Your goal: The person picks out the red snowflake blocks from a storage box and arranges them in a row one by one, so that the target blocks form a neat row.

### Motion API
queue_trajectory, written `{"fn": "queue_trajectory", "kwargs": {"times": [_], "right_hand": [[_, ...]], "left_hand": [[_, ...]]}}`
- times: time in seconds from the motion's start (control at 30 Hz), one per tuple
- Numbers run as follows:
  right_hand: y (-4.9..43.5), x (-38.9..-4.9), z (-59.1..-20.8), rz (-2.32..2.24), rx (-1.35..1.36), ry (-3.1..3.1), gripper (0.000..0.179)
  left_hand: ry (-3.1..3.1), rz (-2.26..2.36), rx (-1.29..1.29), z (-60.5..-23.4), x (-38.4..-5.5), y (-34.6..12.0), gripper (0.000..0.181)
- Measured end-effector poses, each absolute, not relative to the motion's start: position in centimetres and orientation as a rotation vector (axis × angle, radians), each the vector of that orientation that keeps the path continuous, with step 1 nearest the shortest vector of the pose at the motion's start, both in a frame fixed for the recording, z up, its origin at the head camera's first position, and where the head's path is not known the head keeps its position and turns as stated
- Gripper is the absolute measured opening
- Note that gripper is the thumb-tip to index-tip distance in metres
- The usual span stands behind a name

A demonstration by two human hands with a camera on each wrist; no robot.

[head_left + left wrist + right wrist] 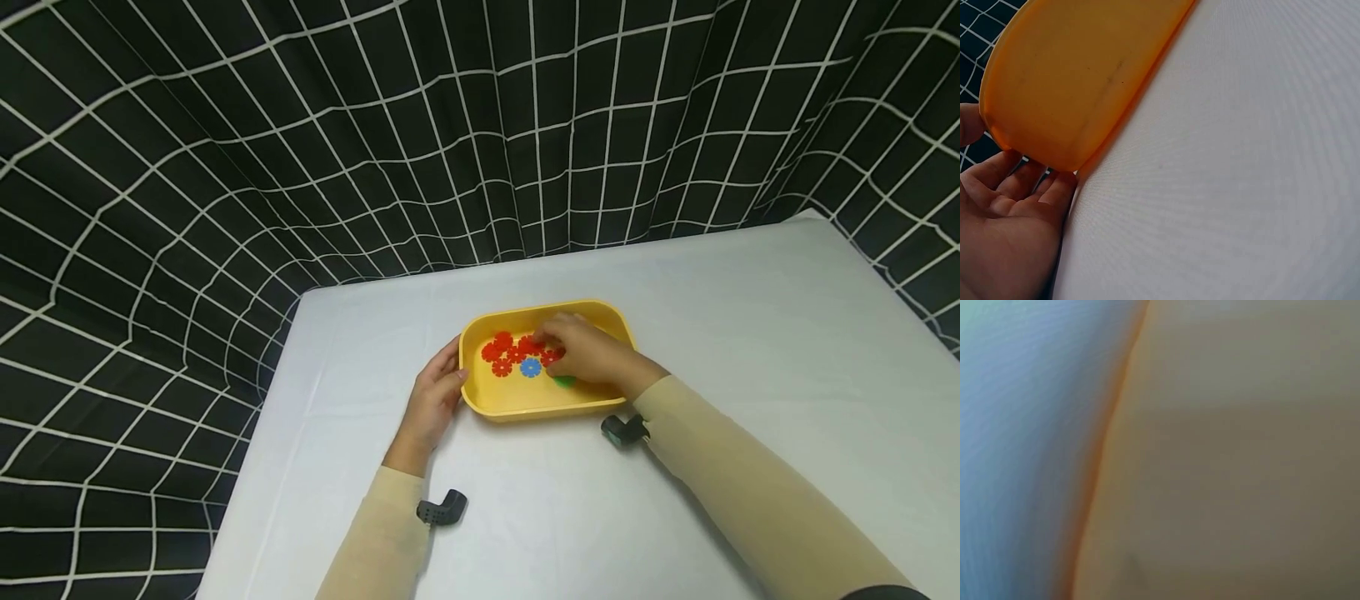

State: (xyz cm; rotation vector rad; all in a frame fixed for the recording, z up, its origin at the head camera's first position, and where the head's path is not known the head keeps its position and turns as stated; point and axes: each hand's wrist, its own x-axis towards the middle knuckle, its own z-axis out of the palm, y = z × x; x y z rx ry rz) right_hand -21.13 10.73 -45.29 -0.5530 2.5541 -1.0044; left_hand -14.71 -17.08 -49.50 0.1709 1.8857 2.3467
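A yellow plastic tray sits on the white table in the head view. My left hand grips its left end, with the thumb at the rim and the fingers against the outside wall. In the left wrist view the fingers press the tray's end. Inside lie several red notched discs, a blue notched disc and a green piece partly under my right hand. That hand reaches down among the pieces from the right, fingers bent. I cannot tell whether it pinches one.
White cloth covers the table, which extends around the tray. Black curtains with a white grid stand behind and to the left and right. Each wrist carries a small dark camera. The right wrist view is blurred and close against a yellowish surface.
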Motion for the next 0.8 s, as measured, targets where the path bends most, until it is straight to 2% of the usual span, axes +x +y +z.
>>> {"fn": "queue_trajectory", "kwargs": {"times": [0.2, 0.6, 0.8], "right_hand": [[10.8, -21.2, -45.2, -0.982, -0.573, 2.539, 0.032], [11.5, -20.6, -43.8, -0.894, -0.708, 2.686, 0.044], [12.0, -20.6, -44.1, -0.753, -0.610, 2.765, 0.046]], "left_hand": [[1.895, 2.344, 0.167, -49.7, -14.7, -17.1, 0.057], [1.875, 2.348, 0.209, -49.6, -14.9, -17.2, 0.057], [1.879, 2.335, 0.202, -49.6, -14.9, -17.0, 0.057]]}}
